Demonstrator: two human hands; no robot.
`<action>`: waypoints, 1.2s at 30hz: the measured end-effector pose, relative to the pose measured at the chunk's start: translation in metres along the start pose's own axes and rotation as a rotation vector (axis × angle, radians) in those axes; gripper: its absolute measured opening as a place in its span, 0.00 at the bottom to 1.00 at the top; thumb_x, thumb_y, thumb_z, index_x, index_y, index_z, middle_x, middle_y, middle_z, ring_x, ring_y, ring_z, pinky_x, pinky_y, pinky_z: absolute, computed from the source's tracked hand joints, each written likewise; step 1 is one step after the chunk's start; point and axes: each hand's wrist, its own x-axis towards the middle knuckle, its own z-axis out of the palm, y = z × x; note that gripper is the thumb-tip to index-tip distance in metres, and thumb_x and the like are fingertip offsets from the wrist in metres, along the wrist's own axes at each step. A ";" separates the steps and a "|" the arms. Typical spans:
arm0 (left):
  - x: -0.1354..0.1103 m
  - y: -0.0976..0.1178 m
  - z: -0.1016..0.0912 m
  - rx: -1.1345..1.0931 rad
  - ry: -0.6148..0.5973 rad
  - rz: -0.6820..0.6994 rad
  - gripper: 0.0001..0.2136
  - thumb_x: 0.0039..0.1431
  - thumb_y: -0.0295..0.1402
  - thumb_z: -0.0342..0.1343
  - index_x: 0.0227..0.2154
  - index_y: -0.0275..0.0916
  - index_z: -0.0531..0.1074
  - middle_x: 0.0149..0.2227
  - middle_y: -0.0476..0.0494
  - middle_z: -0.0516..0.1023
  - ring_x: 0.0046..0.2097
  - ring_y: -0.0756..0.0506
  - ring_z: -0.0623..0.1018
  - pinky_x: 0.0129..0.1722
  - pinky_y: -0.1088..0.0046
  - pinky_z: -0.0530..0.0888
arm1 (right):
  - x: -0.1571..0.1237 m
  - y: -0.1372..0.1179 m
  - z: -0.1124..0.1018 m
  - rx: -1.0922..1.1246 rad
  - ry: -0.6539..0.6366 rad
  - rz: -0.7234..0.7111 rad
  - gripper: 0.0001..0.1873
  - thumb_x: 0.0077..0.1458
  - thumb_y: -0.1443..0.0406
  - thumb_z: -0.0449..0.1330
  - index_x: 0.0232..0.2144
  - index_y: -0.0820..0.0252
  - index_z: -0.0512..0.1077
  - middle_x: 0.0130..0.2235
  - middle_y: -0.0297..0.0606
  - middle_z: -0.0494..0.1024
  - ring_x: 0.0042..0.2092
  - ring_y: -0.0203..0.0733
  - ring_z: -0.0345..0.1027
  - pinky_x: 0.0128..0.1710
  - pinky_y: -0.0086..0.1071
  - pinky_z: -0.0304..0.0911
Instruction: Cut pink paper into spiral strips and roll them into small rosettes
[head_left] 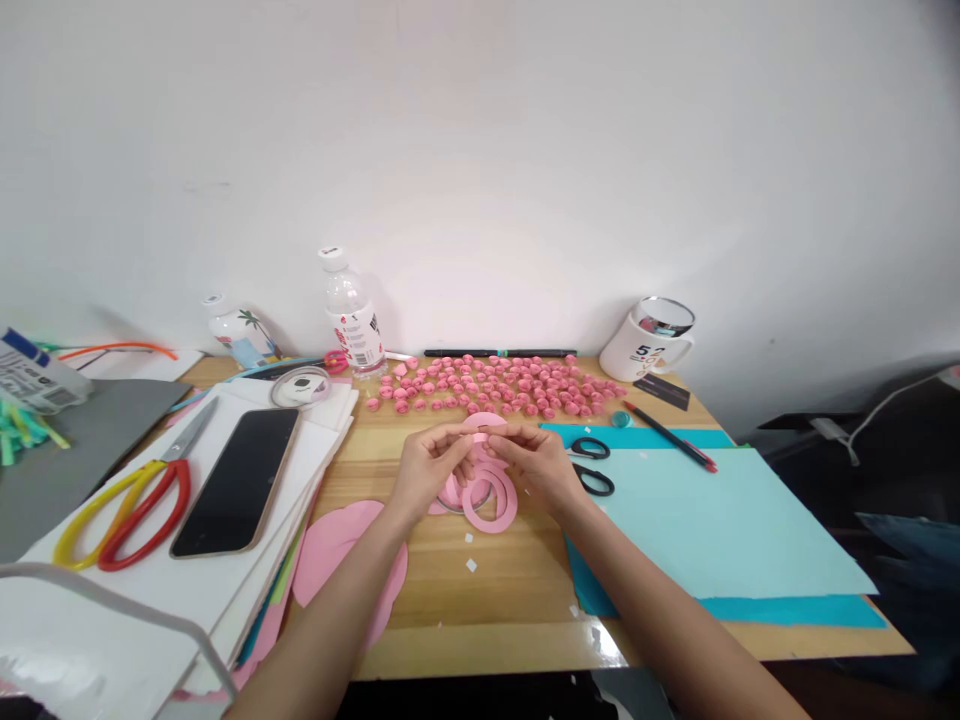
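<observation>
My left hand point(433, 462) and my right hand point(538, 462) meet above the middle of the wooden table, thumbs and forefingers pinched together. Between the fingertips they grip a narrow pink paper strip point(480, 438). Just below the fingers is a pink paper ring point(491, 523); whether it joins the strip I cannot tell. More pink paper and part of a round rim show beneath my hands, mostly hidden. Left of them, pink paper circles point(334, 555) lie overlapping, partly behind my left forearm. Black-handled scissors point(592, 465) rest to the right, beyond my right hand.
Many small pink rolled paper pieces point(495, 385) spread along the back. Behind stand a water bottle point(352, 320) and a white mug point(643, 345). A phone point(238, 482) and red-and-yellow scissors point(142, 510) lie on papers at left. Light blue sheets point(735, 530) and a pen point(671, 437) are right.
</observation>
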 end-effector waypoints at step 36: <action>0.000 0.000 -0.001 -0.010 -0.048 0.007 0.09 0.50 0.34 0.58 0.31 0.34 0.76 0.19 0.50 0.73 0.19 0.53 0.70 0.19 0.79 0.68 | 0.000 0.001 -0.003 -0.014 0.002 -0.021 0.10 0.37 0.62 0.69 0.25 0.60 0.77 0.27 0.34 0.78 0.29 0.35 0.69 0.33 0.30 0.62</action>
